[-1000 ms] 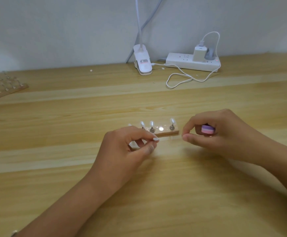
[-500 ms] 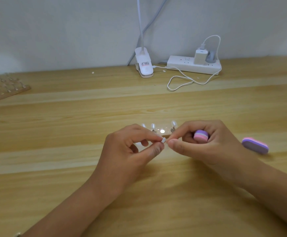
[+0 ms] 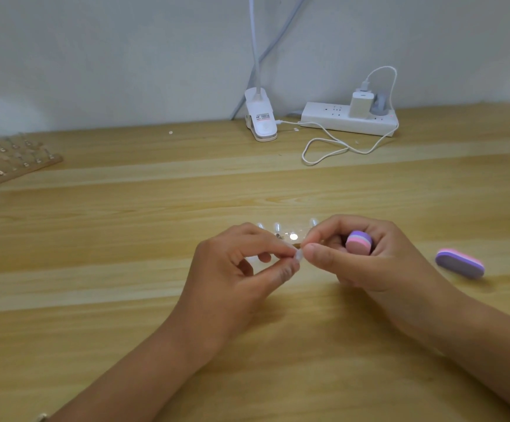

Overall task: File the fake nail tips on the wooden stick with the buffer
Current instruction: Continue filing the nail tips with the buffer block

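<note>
Two hands meet at one clear nail tip (image 3: pixel 298 256) over the worktop (image 3: pixel 95 269).
Grip: left hand (image 3: pixel 241 269) pinches it; right hand (image 3: pixel 366 263) curls round pink-purple buffer (image 3: pixel 358 242). Just behind, wooden stick (image 3: pixel 290 237); second buffer (image 3: pixel 459 263) lies at right.

Bright, soft, even light, 1 blown-out glare spot on the wooden stick (image 3: pixel 293 236), faint shadows on the table (image 3: pixel 95 284) — far edge bows slightly.
</note>
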Motion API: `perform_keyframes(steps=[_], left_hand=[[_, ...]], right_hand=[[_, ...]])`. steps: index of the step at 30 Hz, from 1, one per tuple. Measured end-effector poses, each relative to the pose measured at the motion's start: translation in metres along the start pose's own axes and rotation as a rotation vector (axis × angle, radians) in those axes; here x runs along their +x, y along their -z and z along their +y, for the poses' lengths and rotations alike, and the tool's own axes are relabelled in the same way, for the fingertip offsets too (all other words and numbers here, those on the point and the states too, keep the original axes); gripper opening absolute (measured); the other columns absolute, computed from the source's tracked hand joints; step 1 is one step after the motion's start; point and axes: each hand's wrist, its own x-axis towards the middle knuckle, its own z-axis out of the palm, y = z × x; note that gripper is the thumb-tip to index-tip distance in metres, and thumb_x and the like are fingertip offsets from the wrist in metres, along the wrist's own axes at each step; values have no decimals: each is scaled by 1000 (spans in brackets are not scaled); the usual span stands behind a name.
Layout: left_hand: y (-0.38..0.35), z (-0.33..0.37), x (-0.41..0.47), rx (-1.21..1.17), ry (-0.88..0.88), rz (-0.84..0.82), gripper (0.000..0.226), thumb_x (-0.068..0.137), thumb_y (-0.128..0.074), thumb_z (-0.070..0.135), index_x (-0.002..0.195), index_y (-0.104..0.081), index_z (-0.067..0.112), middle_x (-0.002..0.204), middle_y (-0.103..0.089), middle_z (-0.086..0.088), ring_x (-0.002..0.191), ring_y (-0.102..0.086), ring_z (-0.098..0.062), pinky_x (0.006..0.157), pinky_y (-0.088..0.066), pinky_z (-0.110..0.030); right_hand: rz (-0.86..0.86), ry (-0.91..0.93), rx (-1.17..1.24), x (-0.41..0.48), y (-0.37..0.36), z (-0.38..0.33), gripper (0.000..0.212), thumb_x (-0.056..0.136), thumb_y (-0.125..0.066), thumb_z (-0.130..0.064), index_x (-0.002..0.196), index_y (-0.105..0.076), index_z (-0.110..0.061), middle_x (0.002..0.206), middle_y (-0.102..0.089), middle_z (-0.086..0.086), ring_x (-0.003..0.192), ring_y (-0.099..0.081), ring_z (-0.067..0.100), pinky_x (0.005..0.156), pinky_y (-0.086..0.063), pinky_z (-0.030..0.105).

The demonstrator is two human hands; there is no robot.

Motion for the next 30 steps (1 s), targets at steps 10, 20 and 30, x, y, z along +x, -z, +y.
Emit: perform_keyframes(steps=[10,20,30], left_hand=[[-2,0,-2,-23,-74,5,8,75,-79,22,81,-80,27,80,-69,9,79,-64,-15,54,-46,-30],[1,-3,0,-11,90,-30,11,69,-87,21,73,-79,29,70,-71,11,67,-63,-8,51,-44,-33],[0,-2,1,41,119,-41,13,70,-84,8,73,-79,20,66,-72,12,58,-61,5,56,-34,-2]], right_hand=[[-46,-119,-2,0,2,-1,20,75,-77,-23,76,-67,-6,55,-34,-5,52,-25,13,46,-26,22],[45,29,-228,0,3,-3,19,84,-80,-20,91,-63,-16,59,-43,-16,52,-34,3,51,-33,14],[-102,293,-735,-4,13,5,25,89,-49,-13,105,-46,-32,96,-49,-22,92,-52,2,80,-37,7]])
